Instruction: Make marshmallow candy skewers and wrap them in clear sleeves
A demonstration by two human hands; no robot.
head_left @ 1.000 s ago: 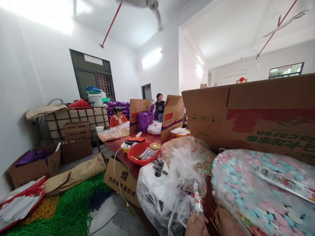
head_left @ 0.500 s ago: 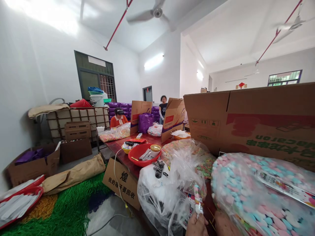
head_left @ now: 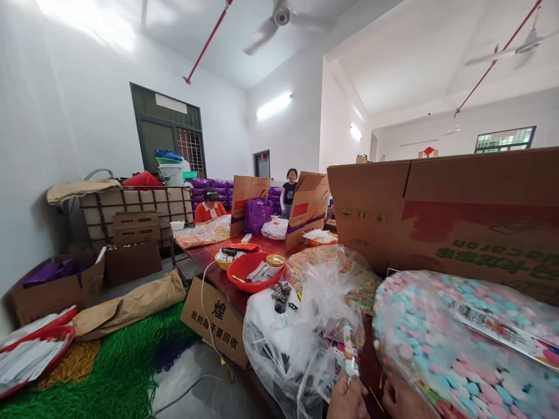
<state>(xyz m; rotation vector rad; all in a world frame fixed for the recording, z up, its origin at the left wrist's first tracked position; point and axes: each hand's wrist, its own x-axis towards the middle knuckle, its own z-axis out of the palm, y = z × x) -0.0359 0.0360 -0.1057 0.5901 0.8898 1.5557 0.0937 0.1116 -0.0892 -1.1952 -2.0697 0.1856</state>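
Observation:
At the bottom edge, my left hand (head_left: 348,399) pinches the lower end of a narrow, printed candy packet (head_left: 350,349), which stands roughly upright and shows coloured pieces inside. My right hand (head_left: 406,399) is beside it, fingers curled; whatever they hold, if anything, is hidden. Just right of that hand lies a big clear bag of pink, blue and white candies (head_left: 414,331), with a printed wrapper strip (head_left: 506,331) on top. Left of my left hand sits a clear plastic bag (head_left: 279,343) with white contents and a dark striped bundle on it.
A red basin (head_left: 244,285) with white packets and a bowl stands on the dark red table (head_left: 205,256). Behind is another candy bag (head_left: 323,262). A large carton (head_left: 437,215) blocks the right side. Two people (head_left: 210,209) are farther back. A cable hangs at the table's left edge.
The camera view has shifted slightly. My right hand has moved a little, with more of its curled fingers showing. My left hand still pinches the candy packet in nearly the same place.

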